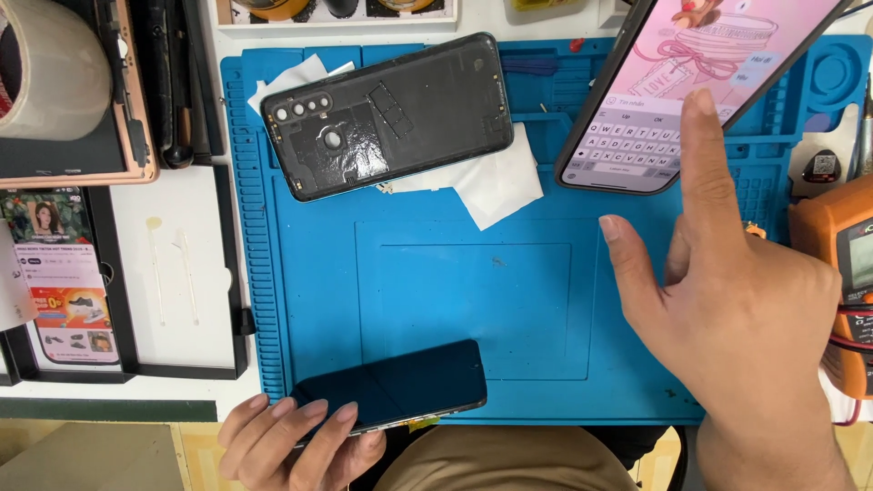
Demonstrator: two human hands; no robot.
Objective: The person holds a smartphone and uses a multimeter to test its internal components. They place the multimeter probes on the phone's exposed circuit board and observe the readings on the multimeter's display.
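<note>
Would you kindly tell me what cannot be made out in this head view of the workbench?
- Dark phone: its near edge is hidden under the left hand's fingers.
- Lit phone: top cut off by the frame edge; part of the keyboard hidden behind the right hand's forefinger.
- Orange multimeter: cut off by the right edge.
- Tape roll: cut off at the top-left corner.

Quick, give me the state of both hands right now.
Left hand: fingers closed around the dark phone at the blue mat's near edge.
Right hand: open, holding nothing, index finger raised toward the lit phone.
</note>
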